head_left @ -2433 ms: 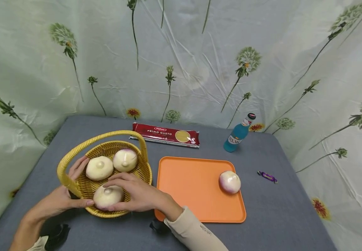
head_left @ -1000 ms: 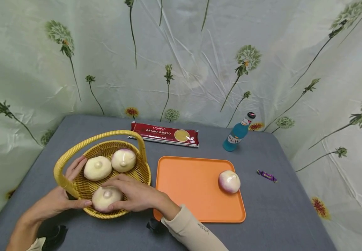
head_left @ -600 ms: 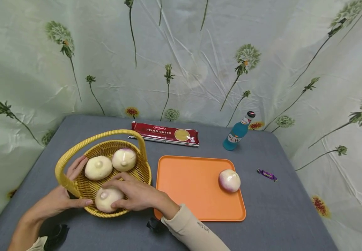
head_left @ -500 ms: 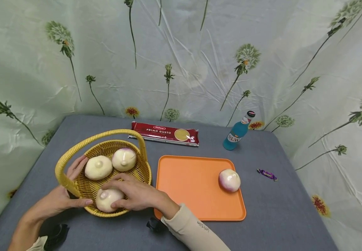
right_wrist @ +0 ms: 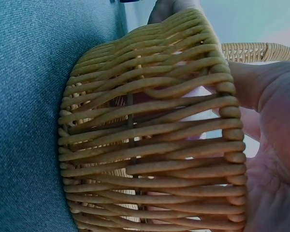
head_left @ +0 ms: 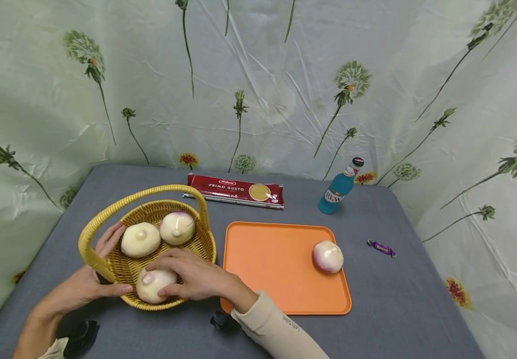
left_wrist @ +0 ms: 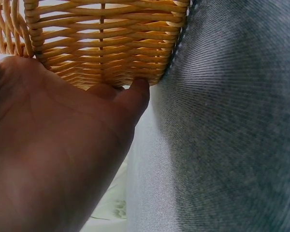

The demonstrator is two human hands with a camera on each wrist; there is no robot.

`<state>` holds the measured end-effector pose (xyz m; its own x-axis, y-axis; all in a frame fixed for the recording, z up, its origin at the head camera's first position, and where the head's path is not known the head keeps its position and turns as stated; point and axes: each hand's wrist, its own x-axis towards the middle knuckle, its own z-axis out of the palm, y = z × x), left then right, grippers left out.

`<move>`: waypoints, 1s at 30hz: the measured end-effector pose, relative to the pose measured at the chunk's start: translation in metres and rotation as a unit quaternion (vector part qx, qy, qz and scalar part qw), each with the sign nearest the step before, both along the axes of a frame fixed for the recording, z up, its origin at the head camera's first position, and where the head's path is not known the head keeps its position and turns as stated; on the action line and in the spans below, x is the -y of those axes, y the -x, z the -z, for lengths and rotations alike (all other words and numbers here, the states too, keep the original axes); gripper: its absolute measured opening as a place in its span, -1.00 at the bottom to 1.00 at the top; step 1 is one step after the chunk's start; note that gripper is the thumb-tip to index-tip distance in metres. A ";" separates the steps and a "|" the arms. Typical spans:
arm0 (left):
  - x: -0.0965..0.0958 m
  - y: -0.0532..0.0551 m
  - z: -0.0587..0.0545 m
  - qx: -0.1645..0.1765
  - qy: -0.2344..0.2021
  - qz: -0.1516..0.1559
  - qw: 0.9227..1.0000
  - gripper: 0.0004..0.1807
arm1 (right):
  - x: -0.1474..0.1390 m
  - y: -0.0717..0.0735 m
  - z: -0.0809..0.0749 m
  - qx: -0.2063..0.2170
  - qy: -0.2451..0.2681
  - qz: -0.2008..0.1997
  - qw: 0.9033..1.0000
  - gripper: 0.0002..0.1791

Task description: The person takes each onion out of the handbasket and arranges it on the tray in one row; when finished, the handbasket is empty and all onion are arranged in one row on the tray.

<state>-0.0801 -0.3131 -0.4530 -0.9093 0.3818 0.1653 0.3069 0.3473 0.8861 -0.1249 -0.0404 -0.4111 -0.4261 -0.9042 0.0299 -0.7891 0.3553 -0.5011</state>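
Gripping bulb (head_left: 152, 289) with right hand (head_left: 192, 275), wicker basket (head_left: 203, 248) with left hand (head_left: 82, 285). Neighboured by two more bulbs (head_left: 140, 241), handle (head_left: 164, 189), orange tray (head_left: 276, 269).

Head view high, facing forward and down over the tabletop (head_left: 388, 309) to its far edge, both wrist views low, tipped sideways, close to the basket (head_left: 206, 244), which all three share

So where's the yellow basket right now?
In the head view, the yellow basket stands at the left of the table, beside the orange tray, with the left hand holding it.
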 end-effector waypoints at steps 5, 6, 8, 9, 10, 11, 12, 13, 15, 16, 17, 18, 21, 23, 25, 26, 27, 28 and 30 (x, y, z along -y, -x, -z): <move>-0.001 0.000 0.000 -0.003 0.001 -0.003 1.000 0.40 | -0.002 0.001 -0.001 0.006 0.006 0.010 1.000 -0.43; -0.001 0.000 0.000 -0.003 0.001 -0.003 1.000 0.39 | -0.003 0.001 -0.001 0.007 0.009 0.011 1.000 -0.43; -0.001 -0.001 0.000 -0.004 0.002 -0.003 1.000 0.39 | -0.004 0.001 -0.001 0.014 0.016 0.015 1.000 -0.43; -0.001 -0.001 0.000 -0.005 0.002 -0.002 1.000 0.39 | -0.005 0.001 -0.001 0.016 0.019 0.018 1.000 -0.43; -0.002 -0.001 0.000 -0.004 0.003 -0.002 1.000 0.39 | -0.005 0.001 -0.001 0.019 0.024 0.020 0.999 -0.43; -0.002 -0.001 0.000 -0.005 0.006 -0.003 1.000 0.39 | -0.006 0.000 -0.001 0.022 0.028 0.022 0.999 -0.44; -0.002 -0.001 0.000 -0.004 0.007 -0.004 1.000 0.39 | -0.006 0.000 -0.001 0.024 0.032 0.024 0.999 -0.44; -0.002 -0.002 0.000 -0.002 0.006 -0.005 1.000 0.38 | -0.006 0.000 -0.001 0.024 0.036 0.025 0.999 -0.44; -0.002 -0.002 0.000 0.001 0.005 -0.006 1.000 0.38 | -0.007 -0.001 -0.001 0.021 0.044 0.026 0.998 -0.44; -0.002 -0.002 0.000 0.002 0.004 -0.005 1.000 0.38 | -0.007 -0.001 -0.001 0.022 0.049 0.026 0.998 -0.44; -0.002 -0.002 0.000 0.003 0.002 -0.005 1.000 0.38 | -0.007 -0.001 -0.001 0.021 0.053 0.025 0.998 -0.45; -0.002 -0.002 0.000 0.003 0.000 -0.004 1.000 0.38 | -0.008 -0.001 -0.001 0.022 0.058 0.025 0.998 -0.45; -0.002 -0.002 -0.001 -0.002 0.001 0.000 1.000 0.38 | -0.010 -0.002 -0.003 0.024 0.073 0.025 0.997 -0.45; -0.001 -0.002 -0.001 -0.006 0.004 0.000 1.000 0.39 | -0.011 -0.004 -0.005 0.024 0.087 0.023 0.996 -0.46; -0.001 -0.002 -0.001 -0.010 0.007 0.000 1.000 0.39 | -0.012 -0.005 -0.006 0.027 0.102 0.023 0.994 -0.47; -0.001 -0.002 -0.001 -0.012 0.009 -0.001 1.000 0.39 | -0.013 -0.006 -0.007 0.029 0.109 0.023 0.993 -0.48; -0.001 -0.002 -0.001 -0.015 0.012 -0.002 1.000 0.39 | -0.015 -0.006 -0.008 0.033 0.116 0.024 0.992 -0.49; -0.001 -0.001 -0.001 -0.018 0.014 -0.003 1.000 0.39 | -0.016 -0.007 -0.009 0.039 0.122 0.025 0.992 -0.49; -0.001 -0.001 -0.001 -0.020 0.016 -0.004 1.000 0.39 | -0.019 -0.008 -0.012 0.050 0.128 0.029 0.990 -0.49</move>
<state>-0.0791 -0.3125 -0.4525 -0.9051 0.3805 0.1897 0.3396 0.3783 0.8612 -0.1171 -0.0213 -0.3995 -0.4899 -0.8458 0.2110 -0.7133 0.2498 -0.6549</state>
